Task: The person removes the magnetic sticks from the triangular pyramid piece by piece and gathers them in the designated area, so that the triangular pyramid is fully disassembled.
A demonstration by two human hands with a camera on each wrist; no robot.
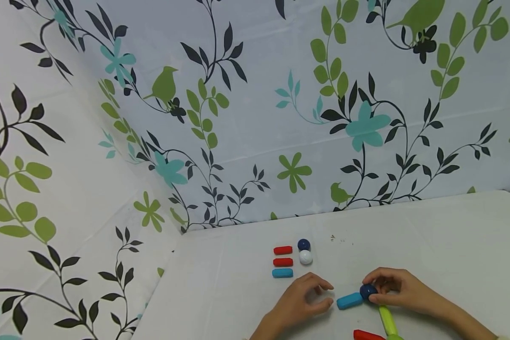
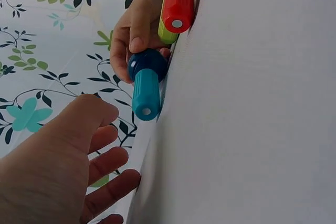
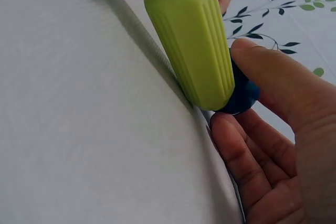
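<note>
In the head view my right hand (image 1: 401, 289) pinches a dark blue ball (image 1: 368, 292) between thumb and fingers. A light blue rod (image 1: 349, 301) meets the left side of that ball, its free end pointing at my left hand (image 1: 299, 302). That left hand is held with fingers spread and loosely bent, nothing between them. Just below the ball lies a yellow-green rod (image 1: 387, 321), joined to a green ball (image 1: 394, 337) at the bottom edge. A red rod (image 1: 367, 335) runs into the same green ball; in the left wrist view the red rod's end (image 2: 177, 23) shows a pale round tip.
Farther back on the white table (image 1: 221, 283) lie two red rods, an upper one (image 1: 283, 250) and a lower one (image 1: 283, 262), and a light blue rod (image 1: 282, 273). Beside them sit a dark blue ball (image 1: 303, 244) and a white ball (image 1: 306, 257). Patterned cloth (image 1: 255, 118) hangs behind.
</note>
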